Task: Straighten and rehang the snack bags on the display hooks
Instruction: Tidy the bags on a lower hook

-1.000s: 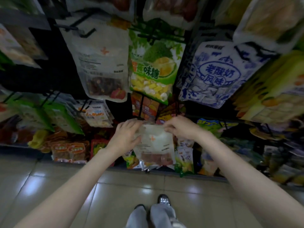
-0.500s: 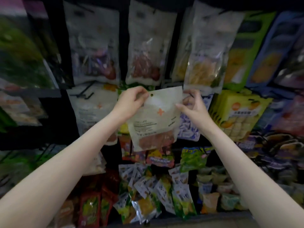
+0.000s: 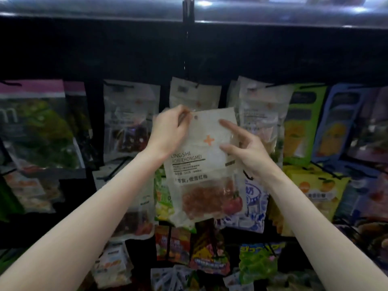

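Held bag: we see a pale snack bag (image 3: 206, 164) with an orange cross, the printed word LINGSHI and red dried fruit behind its clear lower window, held up in front of the display, slightly tilted, its punched hang hole near the top left corner.
Left hand: our left hand (image 3: 168, 133) pinches the bag's top left corner, fingers curled and clamped on the edge just beside the hole.
Right hand: our right hand (image 3: 245, 149) rests against the bag's right side, fingers spread apart and mostly straight, forefinger and thumb touching the front face.
Behind the bag: a matching pale bag (image 3: 195, 94) hangs on the far top row, partly hidden by the one we hold; we cannot tell whether the hole has reached a hook.
Left of it: a clear bag with dark fruit (image 3: 130, 118), and further left a purple-topped bag (image 3: 35, 122).
Right of it: a stack of pale bags (image 3: 262, 110), then a green bag (image 3: 302, 122) and a blue bag (image 3: 338, 122).
Below: a blue-and-white bag (image 3: 252, 206), a yellow orange-printed bag (image 3: 315, 190) and small mixed packets (image 3: 178, 244) on lower hooks.
Above: a dark header panel (image 3: 105, 49) under a shiny rail (image 3: 84, 7).
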The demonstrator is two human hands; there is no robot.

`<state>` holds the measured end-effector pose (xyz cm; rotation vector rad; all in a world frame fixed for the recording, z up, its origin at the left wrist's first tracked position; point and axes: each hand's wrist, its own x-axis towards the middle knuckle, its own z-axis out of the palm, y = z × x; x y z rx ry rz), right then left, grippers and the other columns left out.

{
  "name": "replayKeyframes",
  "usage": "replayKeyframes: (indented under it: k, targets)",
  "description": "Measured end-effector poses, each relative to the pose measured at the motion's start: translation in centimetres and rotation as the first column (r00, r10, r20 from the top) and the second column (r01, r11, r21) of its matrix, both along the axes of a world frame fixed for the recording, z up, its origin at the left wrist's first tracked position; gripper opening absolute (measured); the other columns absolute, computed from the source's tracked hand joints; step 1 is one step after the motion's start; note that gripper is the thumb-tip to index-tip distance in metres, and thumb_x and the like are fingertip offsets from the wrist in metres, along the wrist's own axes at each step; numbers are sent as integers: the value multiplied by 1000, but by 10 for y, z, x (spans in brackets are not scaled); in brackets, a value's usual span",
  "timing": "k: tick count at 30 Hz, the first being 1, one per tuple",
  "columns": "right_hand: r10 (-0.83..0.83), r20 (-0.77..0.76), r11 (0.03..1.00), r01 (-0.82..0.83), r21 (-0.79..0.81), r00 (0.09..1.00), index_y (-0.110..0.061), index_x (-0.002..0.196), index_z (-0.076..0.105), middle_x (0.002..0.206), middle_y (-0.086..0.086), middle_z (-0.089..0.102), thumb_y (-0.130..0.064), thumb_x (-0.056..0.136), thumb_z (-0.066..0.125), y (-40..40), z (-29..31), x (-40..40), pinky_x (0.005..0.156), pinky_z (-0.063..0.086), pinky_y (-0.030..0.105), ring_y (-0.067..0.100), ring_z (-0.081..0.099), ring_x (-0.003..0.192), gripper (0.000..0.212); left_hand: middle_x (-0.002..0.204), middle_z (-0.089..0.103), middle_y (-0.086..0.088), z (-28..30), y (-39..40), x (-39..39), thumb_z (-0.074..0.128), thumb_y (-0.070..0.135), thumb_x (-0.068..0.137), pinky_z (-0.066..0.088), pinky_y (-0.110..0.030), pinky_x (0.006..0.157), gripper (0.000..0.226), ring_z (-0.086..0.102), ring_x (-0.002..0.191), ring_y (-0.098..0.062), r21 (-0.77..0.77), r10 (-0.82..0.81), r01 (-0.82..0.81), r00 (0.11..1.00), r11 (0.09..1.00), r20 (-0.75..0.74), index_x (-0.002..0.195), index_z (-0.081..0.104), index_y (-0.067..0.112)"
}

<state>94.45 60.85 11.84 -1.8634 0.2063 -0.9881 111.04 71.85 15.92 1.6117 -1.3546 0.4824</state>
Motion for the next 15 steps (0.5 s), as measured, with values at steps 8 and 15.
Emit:
replayKeyframes:
  k: [8,15]
  targets:
    - [-147,188,987,157,-37,971,-32,127,55,134,14,52,-7,90,59,-18,53,34,101,45,37,22,50,121,45,146,35,-15,29,-47,4,36,20,92,27,-50,110,49,30,136,-32,-137,149,-110,936,984,319,138,39,5]
    - [-110,357,991,131,-37,928,-30,123,56,136,-6,52,-3,92,54,-24,53,39,106,41,29,5,46,127,41,150,30,-12,22,-60,4,35,17,95,11,-33,113,48,20,141,-23,-240,212,-121,892,963,400,142,33,6]
